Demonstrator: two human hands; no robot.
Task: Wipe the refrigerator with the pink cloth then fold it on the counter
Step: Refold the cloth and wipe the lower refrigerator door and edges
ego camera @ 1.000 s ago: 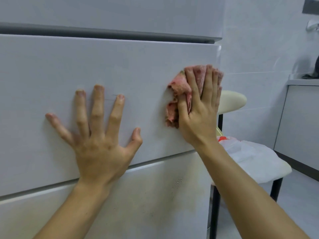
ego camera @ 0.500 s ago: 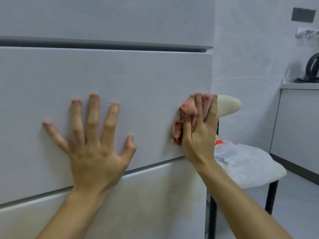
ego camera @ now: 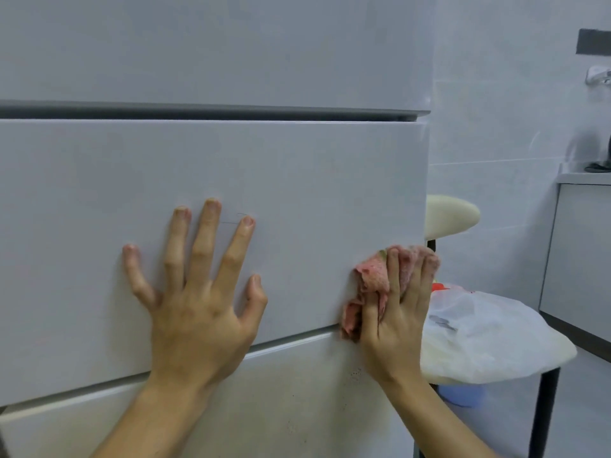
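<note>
The white refrigerator (ego camera: 297, 166) fills the left and middle of the view, its middle drawer front facing me. My left hand (ego camera: 198, 292) lies flat on that front with fingers spread. My right hand (ego camera: 396, 312) presses the crumpled pink cloth (ego camera: 370, 279) against the drawer's lower right corner, straight fingers over it, close to the fridge's right edge. Part of the cloth is hidden under the hand. The lower drawer front (ego camera: 297, 408) shows brownish stains and dark specks.
A cream chair with black legs (ego camera: 449, 216) stands right beside the fridge, a white plastic bag (ego camera: 489, 328) on its seat. A blue bucket (ego camera: 463, 395) sits under it. A white counter (ego camera: 585, 180) with a dark item stands at far right against the tiled wall.
My right hand has slid the pink cloth down the drawer front, from its upper right area to the lower right corner. The left hand stays planted.
</note>
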